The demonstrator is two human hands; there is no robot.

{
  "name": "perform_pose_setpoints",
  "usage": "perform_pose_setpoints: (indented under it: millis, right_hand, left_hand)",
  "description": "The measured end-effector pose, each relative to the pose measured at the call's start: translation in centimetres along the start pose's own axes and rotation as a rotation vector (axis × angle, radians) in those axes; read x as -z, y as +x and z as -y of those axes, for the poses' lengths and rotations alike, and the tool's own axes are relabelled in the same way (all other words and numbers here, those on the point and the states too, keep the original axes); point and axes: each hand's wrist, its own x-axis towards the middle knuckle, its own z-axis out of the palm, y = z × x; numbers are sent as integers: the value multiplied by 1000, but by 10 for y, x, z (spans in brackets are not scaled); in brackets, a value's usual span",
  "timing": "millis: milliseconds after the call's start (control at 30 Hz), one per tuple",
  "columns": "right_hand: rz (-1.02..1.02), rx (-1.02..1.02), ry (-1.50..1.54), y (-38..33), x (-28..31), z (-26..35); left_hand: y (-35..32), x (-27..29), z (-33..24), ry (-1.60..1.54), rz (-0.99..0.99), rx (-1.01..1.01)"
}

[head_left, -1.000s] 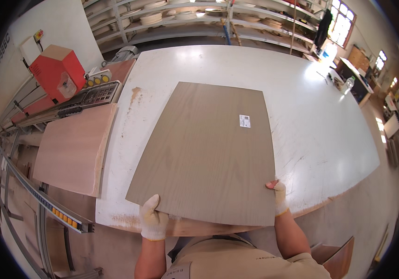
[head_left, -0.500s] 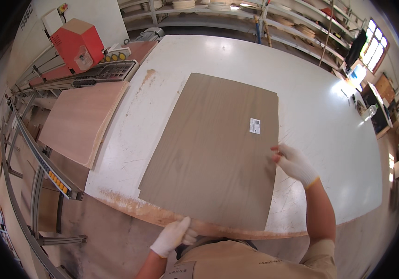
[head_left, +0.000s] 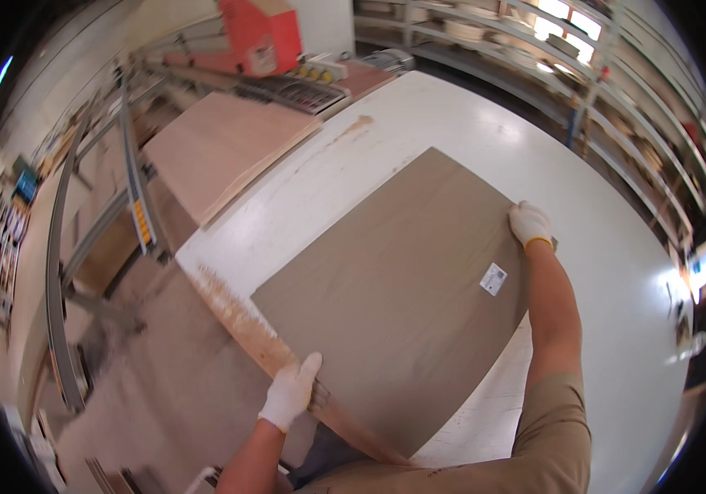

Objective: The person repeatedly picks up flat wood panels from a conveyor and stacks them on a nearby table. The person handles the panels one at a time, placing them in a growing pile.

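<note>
A grey-brown wood-grain panel (head_left: 386, 288) with a small white label (head_left: 493, 279) lies at a slant on the white tabletop (head_left: 353, 177). My right hand (head_left: 530, 222), in a white knitted glove with a yellow cuff, is closed over the panel's far right edge. At the near side my left hand (head_left: 289, 393), gloved too, is closed beside the panel's near edge and the table's worn brown edge (head_left: 246, 329). Its thumb points up and its fingers curl in. Whatever these fingers hold is hidden.
Left of the table a pinkish wooden board (head_left: 229, 148) lies near a red machine housing (head_left: 261, 37). A metal rail frame (head_left: 135, 189) stands further left. Grey shelving (head_left: 518, 58) with stacked round pieces runs along the back.
The view has swung to the right. My right hand has moved farther along the panel's right edge and closed on it. My left hand stays closed at the near edge.
</note>
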Motion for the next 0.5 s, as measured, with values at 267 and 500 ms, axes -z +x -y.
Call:
perform_pose_setpoints:
  millis: [267, 500]
  right_hand:
    - [18, 10, 75, -6, -6, -23]
    - [39, 35, 31, -109, 7, -25]
  left_hand:
    - [-68, -46, 19, 424, -831, -314]
    - [-89, -60, 48, -709, -220, 4]
